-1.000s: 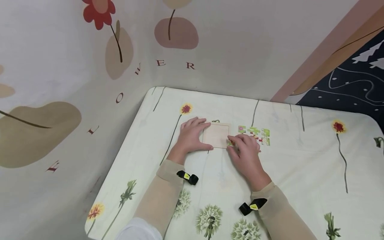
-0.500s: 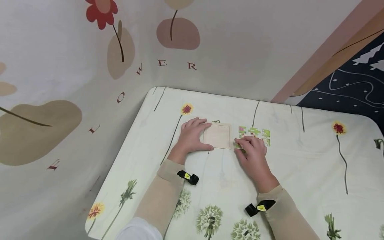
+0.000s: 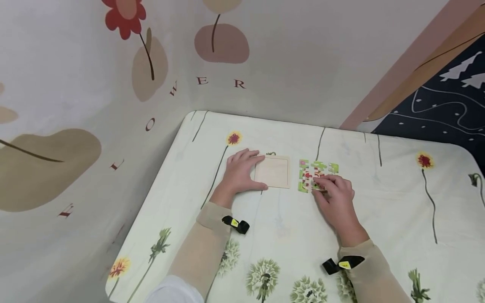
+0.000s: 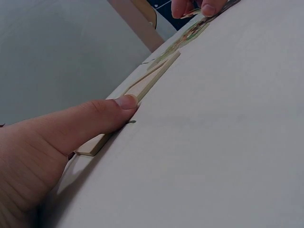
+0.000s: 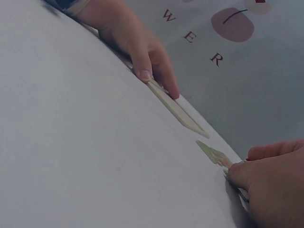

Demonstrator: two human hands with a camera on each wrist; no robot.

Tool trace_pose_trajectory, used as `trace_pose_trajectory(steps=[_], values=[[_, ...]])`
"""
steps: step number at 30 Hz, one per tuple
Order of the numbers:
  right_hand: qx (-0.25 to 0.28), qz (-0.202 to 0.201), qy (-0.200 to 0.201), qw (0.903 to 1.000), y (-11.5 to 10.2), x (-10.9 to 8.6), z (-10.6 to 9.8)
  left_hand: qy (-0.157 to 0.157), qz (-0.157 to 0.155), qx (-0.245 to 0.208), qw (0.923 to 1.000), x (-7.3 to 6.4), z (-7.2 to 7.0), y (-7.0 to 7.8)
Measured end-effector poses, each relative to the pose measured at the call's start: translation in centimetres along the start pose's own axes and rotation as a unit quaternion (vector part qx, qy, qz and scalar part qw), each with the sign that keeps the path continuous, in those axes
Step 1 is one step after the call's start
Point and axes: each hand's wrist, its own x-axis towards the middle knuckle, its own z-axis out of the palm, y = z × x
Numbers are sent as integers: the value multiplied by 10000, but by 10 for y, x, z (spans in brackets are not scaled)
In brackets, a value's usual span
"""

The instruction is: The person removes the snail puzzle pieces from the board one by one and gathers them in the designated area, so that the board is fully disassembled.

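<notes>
A square, light wooden puzzle tray (image 3: 272, 172) with a raised rim lies on the cloth, its inside bare. My left hand (image 3: 241, 171) holds its left side, thumb on the near edge and index finger at the far corner. In the left wrist view the thumb (image 4: 126, 102) presses on the rim. To the tray's right lie several colourful puzzle pieces (image 3: 304, 174) in a loose square. At its near right part my right hand (image 3: 335, 197) pinches a puzzle piece (image 4: 191, 14) between thumb and fingers; much of the piece is hidden.
A white, flower-printed cloth (image 3: 394, 210) covers the table. Fabric walls (image 3: 295, 63) with printed shapes and letters rise behind and to the left. Each wrist carries a black strap camera (image 3: 242, 227).
My right hand has moved rightward from the tray's right edge, over the puzzle pieces, uncovering those on the left of the group. My left hand stays on the tray.
</notes>
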Motion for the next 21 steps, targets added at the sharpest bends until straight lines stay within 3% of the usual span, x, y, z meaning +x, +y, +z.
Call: trace_pose_trajectory(steps=[21], values=[[-168, 317, 245, 9991, 17, -12, -24, -32, -19, -1, 10000, 1, 0, -1]])
